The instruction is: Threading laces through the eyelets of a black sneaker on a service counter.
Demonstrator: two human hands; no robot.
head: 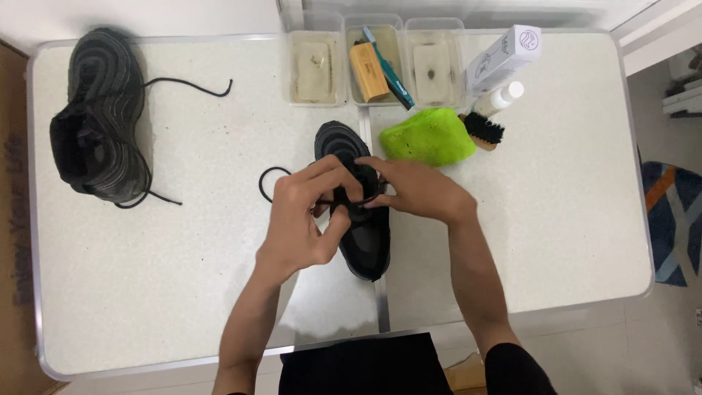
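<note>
Near the middle of the table (183,292), just toward its front edge, a black sneaker (358,219) lies with its toe pointing to the far edge. Left hand (303,216): fingers curled, thumb and forefinger pinching the black lace (267,179), which loops out to the left. Right hand (417,190): fingers drawn together on the lace at the shoe's throat; exact pinch hidden by the fingers.

Handling, judged: shoe looks light, with a soft, pliable upper and a firmer sole; steadiest hold would be at the heel or along the sole edge. Lace is thin, limp, easy to slip; best held near its end.

Far edge, centre: three clear tubs in a row. Left tub (314,62) holds a pale pad; middle tub (376,62) holds a wooden-backed brush and a teal-handled brush; right tub (433,62) holds another pale pad with a dark spot.

Beside them: green cloth (428,139), small dark-bristled brush (482,132), white bottle (501,99), white box (504,58). Far left corner: second black sneaker (99,117), laces trailing loose.
</note>
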